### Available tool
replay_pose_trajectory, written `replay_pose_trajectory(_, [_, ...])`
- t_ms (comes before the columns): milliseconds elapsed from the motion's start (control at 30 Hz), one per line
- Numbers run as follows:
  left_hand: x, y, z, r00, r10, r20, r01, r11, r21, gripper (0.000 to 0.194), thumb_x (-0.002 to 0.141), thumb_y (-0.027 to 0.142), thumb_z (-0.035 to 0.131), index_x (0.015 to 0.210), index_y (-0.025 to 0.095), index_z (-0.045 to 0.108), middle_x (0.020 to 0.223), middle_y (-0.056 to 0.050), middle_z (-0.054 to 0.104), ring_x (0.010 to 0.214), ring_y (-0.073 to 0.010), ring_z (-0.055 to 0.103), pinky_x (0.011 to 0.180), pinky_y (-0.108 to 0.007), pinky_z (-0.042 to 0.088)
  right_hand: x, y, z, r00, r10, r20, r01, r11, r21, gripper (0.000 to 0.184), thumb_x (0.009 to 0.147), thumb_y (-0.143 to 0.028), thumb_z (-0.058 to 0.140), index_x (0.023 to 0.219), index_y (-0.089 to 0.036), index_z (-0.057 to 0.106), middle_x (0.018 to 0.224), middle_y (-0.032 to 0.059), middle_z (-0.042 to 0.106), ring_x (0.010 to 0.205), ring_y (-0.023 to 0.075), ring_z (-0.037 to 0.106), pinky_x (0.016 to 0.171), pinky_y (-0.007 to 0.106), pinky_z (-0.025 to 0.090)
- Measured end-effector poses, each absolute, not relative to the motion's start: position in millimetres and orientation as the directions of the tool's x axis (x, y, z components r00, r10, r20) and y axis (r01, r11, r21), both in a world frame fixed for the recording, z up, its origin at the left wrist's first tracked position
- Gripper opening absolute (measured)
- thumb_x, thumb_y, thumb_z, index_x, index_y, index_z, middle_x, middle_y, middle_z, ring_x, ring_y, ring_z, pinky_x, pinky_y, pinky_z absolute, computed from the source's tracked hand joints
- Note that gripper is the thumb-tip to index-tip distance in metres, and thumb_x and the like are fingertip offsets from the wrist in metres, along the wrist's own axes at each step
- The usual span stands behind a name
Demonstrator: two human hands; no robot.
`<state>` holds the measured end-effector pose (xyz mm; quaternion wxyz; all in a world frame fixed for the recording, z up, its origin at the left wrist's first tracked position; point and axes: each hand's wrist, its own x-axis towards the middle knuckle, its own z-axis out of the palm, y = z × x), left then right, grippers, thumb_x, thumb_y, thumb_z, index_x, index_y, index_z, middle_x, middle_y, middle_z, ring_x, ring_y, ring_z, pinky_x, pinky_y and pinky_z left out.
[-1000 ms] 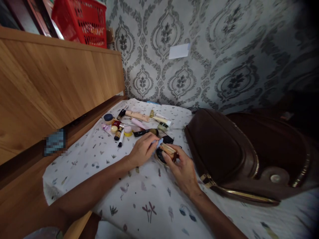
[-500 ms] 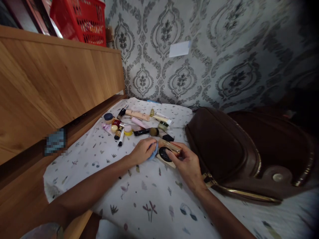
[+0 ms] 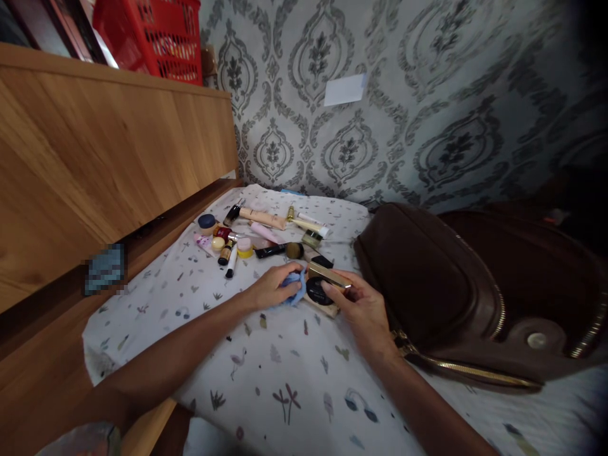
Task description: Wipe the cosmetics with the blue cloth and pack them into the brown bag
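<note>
I record my cloth point(image 3: 299, 290) as light blue, my compact point(image 3: 315, 292) as black, gold and beige. The sheet point(image 3: 266, 411) is white with plant and flamingo motifs; bag point(image 3: 418, 272), dark brown; basket point(image 3: 128, 35), red; wallpaper point(image 3: 308, 136), grey damask.

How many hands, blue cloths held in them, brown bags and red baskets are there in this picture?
Left hand and right hand: 2
Blue cloth: 1
Brown bag: 1
Red basket: 1
Total: 5
</note>
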<state>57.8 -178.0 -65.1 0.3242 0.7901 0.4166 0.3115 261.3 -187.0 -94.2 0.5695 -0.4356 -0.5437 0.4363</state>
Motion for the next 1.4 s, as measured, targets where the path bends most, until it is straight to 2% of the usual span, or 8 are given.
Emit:
replay_pose_trajectory(133, [56.3, -175.2, -69.3, 0.414, 0.881, 0.229, 0.354, -0.388, 0.851, 0.033, 0.088, 0.036, 0.055, 0.114, 0.016, 0.057, 0.089, -0.002, 0.060, 0.074, -0.0144, 0.054, 0.063, -0.022, 0.043, 260.8, -187.1, -94.2, 0.041, 0.972, 0.230, -0.067, 0.233, -0.970, 0.052, 0.065, -0.054, 0.083, 0.100, -0.019, 0.069, 0.089, 0.0069, 0.073, 0.071, 0.0194, 0.065, 0.069, 0.036, 0.056])
replay_pose_trajectory(267, [55.8, -176.2, -68.3, 0.411, 0.861, 0.300, 0.378, -0.460, 0.803, 0.034, 0.092, 0.036, 0.052, 0.120, 0.018, 0.057, 0.097, -0.004, 0.065, 0.084, -0.0178, 0.060, 0.071, -0.025, 0.048, 260.6, -187.8, -92.7, 0.030, 0.968, 0.248, -0.056, 0.249, -0.967, 0.051, 0.067, -0.054, 0.082, 0.101, -0.019, 0.066, 0.090, 0.0054, 0.071, 0.072, 0.0185, 0.064, 0.069, 0.034, 0.055])
replay_pose_trajectory(467, [57.9, -183.7, -55.9, 0.422, 0.653, 0.629, 0.515, -0.743, 0.426, 0.030, 0.100, 0.029, 0.043, 0.123, 0.016, 0.057, 0.110, -0.013, 0.066, 0.101, -0.0235, 0.060, 0.092, -0.037, 0.048, 256.7, -192.2, -86.4, 0.009, 0.937, 0.350, 0.044, 0.349, -0.936, 0.040, 0.068, -0.050, 0.080, 0.089, -0.020, 0.063, 0.080, 0.0014, 0.064, 0.071, 0.0168, 0.059, 0.064, 0.028, 0.050])
replay_pose_trajectory(633, [61.3, -191.0, -47.4, 0.538, 0.544, 0.644, 0.553, -0.804, 0.217, 0.033, 0.102, 0.023, 0.036, 0.126, 0.016, 0.056, 0.105, -0.012, 0.067, 0.095, -0.0229, 0.057, 0.086, -0.037, 0.049, 254.4, -197.5, -86.1, -0.079, 0.918, 0.389, 0.279, 0.395, -0.875, 0.036, 0.075, -0.053, 0.072, 0.074, -0.020, 0.058, 0.065, -0.0016, 0.055, 0.060, 0.0141, 0.048, 0.055, 0.026, 0.042])
replay_pose_trajectory(733, [63.4, -193.8, -48.5, 0.581, 0.530, 0.618, 0.580, -0.802, 0.143, 0.034, 0.101, 0.021, 0.035, 0.126, 0.016, 0.058, 0.110, -0.013, 0.066, 0.098, -0.0243, 0.056, 0.083, -0.037, 0.050, 254.9, -199.8, -87.1, -0.126, 0.914, 0.385, 0.340, 0.404, -0.849, 0.037, 0.079, -0.054, 0.069, 0.087, -0.019, 0.062, 0.074, 0.0024, 0.065, 0.064, 0.0171, 0.055, 0.058, 0.028, 0.046])
replay_pose_trajectory(833, [64.5, -194.1, -51.5, 0.594, 0.523, 0.611, 0.595, -0.797, 0.104, 0.034, 0.101, 0.020, 0.036, 0.126, 0.015, 0.059, 0.112, -0.014, 0.065, 0.100, -0.0252, 0.056, 0.082, -0.038, 0.052, 255.8, -201.1, -87.5, -0.130, 0.901, 0.415, 0.317, 0.434, -0.843, 0.047, 0.082, -0.056, 0.067, 0.110, -0.018, 0.062, 0.096, 0.0087, 0.072, 0.082, 0.0228, 0.065, 0.070, 0.033, 0.053])
replay_pose_trajectory(1033, [66.1, -192.4, -57.3, 0.579, 0.537, 0.613, 0.574, -0.803, 0.162, 0.036, 0.102, 0.024, 0.035, 0.128, 0.018, 0.059, 0.117, -0.015, 0.063, 0.106, -0.0261, 0.058, 0.088, -0.041, 0.054, 260.9, -204.8, -85.7, -0.089, 0.859, 0.504, 0.319, 0.504, -0.803, 0.043, 0.094, -0.055, 0.053, 0.117, -0.020, 0.064, 0.111, 0.0109, 0.071, 0.097, 0.0239, 0.067, 0.083, 0.035, 0.055])
replay_pose_trajectory(1400, [64.4, -181.9, -64.9, 0.460, 0.689, 0.561, 0.388, -0.723, 0.571, 0.036, 0.102, 0.028, 0.042, 0.133, 0.021, 0.058, 0.126, -0.012, 0.063, 0.117, -0.0229, 0.060, 0.103, -0.039, 0.047, 267.9, -197.3, -89.8, -0.065, 0.900, 0.431, 0.233, 0.433, -0.871, 0.047, 0.092, -0.058, 0.056, 0.114, -0.019, 0.070, 0.110, 0.0096, 0.074, 0.098, 0.0240, 0.068, 0.086, 0.037, 0.056])
